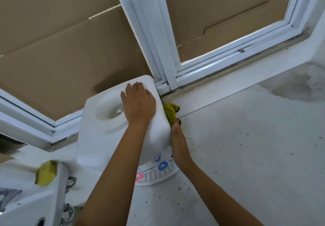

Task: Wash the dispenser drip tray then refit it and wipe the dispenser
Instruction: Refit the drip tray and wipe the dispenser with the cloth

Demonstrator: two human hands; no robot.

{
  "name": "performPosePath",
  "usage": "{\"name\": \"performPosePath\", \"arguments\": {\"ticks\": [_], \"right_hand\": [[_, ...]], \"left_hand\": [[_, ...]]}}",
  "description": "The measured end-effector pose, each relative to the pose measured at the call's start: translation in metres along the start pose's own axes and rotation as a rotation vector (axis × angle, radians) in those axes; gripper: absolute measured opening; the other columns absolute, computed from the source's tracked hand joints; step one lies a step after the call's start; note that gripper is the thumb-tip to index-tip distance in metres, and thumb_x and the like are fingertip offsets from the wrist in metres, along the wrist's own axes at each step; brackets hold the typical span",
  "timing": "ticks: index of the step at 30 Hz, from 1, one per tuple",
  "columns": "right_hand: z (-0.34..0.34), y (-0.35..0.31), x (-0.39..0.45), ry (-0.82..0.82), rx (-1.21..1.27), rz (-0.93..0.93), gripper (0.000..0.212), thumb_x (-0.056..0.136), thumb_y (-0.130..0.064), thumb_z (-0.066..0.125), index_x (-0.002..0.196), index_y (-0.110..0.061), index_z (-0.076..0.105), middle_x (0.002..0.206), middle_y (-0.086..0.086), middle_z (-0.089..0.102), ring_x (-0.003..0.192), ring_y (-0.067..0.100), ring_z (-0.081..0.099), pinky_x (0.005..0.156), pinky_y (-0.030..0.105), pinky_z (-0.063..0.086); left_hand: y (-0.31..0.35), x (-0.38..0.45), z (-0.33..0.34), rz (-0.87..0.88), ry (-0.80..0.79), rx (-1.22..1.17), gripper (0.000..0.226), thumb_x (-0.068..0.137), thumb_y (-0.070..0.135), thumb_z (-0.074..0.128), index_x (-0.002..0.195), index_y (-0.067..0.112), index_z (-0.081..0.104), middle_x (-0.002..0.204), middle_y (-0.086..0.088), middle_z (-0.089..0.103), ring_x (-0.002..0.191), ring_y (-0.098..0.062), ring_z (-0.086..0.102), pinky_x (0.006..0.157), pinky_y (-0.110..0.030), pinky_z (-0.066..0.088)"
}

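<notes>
- The left hand point(138, 101) lies flat, fingers straight, on top of the dispenser point(112, 130), likely steadying it.
- The right hand point(177, 143) presses a yellow cloth point(170, 112) against the dispenser's right side; I cannot tell how far its fingers curl.
- The drip tray point(158, 176) sits refitted at the base, under the taps point(162, 166), partly hidden by both forearms.
- A sponge point(46, 172) rests on the sink point(26, 204) edge, blurred.

A home washroom or utility corner is showing here: a white sink point(26, 206) with a sponge point(46, 172) on its rim is standing by a bare concrete floor point(246, 146), under white-framed windows point(158, 37) blocked with cardboard point(61, 41).
</notes>
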State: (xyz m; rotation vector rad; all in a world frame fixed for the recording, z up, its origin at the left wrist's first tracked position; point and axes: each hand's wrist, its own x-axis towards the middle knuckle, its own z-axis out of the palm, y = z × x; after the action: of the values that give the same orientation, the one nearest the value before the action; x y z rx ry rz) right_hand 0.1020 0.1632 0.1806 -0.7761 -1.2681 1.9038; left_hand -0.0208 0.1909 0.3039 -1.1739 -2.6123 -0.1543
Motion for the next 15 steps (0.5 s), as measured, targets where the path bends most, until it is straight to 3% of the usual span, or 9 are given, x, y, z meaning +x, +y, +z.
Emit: {"name": "performPosePath", "arguments": {"ticks": [3, 6, 7, 10, 11, 13, 15], "right_hand": [[-0.010, 0.050, 0.010, 0.089, -0.020, 0.099, 0.064, 0.083, -0.083, 0.031, 0.139, -0.054, 0.040, 0.142, -0.014, 0.052, 0.131, 0.010, 0.050, 0.111, 0.040, 0.041], [-0.032, 0.102, 0.021, 0.132, -0.002, 0.264, 0.089, 0.074, -0.090, 0.033, 0.146, -0.038, 0.040, 0.143, -0.004, 0.052, 0.131, 0.016, 0.049, 0.113, 0.046, 0.038], [-0.038, 0.104, 0.019, 0.129, 0.007, 0.335, 0.089, 0.076, -0.089, 0.034, 0.146, -0.034, 0.041, 0.143, -0.001, 0.052, 0.130, 0.017, 0.050, 0.114, 0.046, 0.037], [-0.048, 0.100, 0.011, 0.144, 0.061, 0.455, 0.051, 0.098, -0.062, 0.031, 0.134, -0.030, 0.049, 0.125, 0.004, 0.062, 0.115, 0.020, 0.058, 0.106, 0.040, 0.045], [-0.051, 0.102, 0.011, 0.143, 0.054, 0.479, 0.051, 0.099, -0.059, 0.029, 0.137, -0.030, 0.048, 0.125, 0.004, 0.061, 0.115, 0.020, 0.058, 0.106, 0.041, 0.045], [-0.052, 0.112, 0.013, 0.150, 0.025, 0.481, 0.074, 0.088, -0.076, 0.031, 0.146, -0.032, 0.041, 0.135, 0.003, 0.057, 0.121, 0.021, 0.055, 0.111, 0.046, 0.040], [-0.054, 0.138, 0.020, 0.151, 0.024, 0.464, 0.099, 0.064, -0.095, 0.033, 0.147, -0.040, 0.037, 0.140, 0.000, 0.054, 0.125, 0.021, 0.053, 0.112, 0.050, 0.038]], "left_hand": [[0.000, 0.001, 0.001, -0.007, -0.004, -0.006, 0.045, 0.100, 0.027, 0.030, 0.139, 0.008, 0.043, 0.145, -0.011, 0.045, 0.141, -0.030, 0.033, 0.118, -0.049, 0.024], [0.000, 0.003, 0.002, -0.013, 0.003, -0.016, 0.043, 0.099, 0.027, 0.031, 0.135, 0.008, 0.047, 0.140, -0.012, 0.050, 0.136, -0.030, 0.039, 0.115, -0.049, 0.030], [0.000, 0.004, 0.003, -0.015, 0.005, -0.018, 0.043, 0.099, 0.028, 0.032, 0.133, 0.008, 0.048, 0.139, -0.012, 0.051, 0.135, -0.031, 0.041, 0.114, -0.049, 0.031], [-0.001, 0.004, 0.004, -0.013, 0.013, -0.028, 0.042, 0.099, 0.027, 0.032, 0.132, 0.007, 0.049, 0.137, -0.012, 0.053, 0.133, -0.031, 0.042, 0.112, -0.049, 0.033], [-0.002, 0.005, 0.004, -0.013, 0.015, -0.031, 0.042, 0.099, 0.027, 0.032, 0.132, 0.007, 0.049, 0.137, -0.012, 0.053, 0.133, -0.031, 0.042, 0.112, -0.049, 0.033], [-0.002, 0.005, 0.004, -0.013, 0.022, -0.038, 0.042, 0.099, 0.027, 0.032, 0.131, 0.007, 0.050, 0.136, -0.013, 0.053, 0.134, -0.031, 0.042, 0.113, -0.049, 0.033], [-0.002, 0.005, 0.004, -0.011, 0.027, -0.042, 0.042, 0.099, 0.027, 0.033, 0.131, 0.007, 0.050, 0.136, -0.013, 0.053, 0.133, -0.031, 0.042, 0.112, -0.050, 0.033]]}}
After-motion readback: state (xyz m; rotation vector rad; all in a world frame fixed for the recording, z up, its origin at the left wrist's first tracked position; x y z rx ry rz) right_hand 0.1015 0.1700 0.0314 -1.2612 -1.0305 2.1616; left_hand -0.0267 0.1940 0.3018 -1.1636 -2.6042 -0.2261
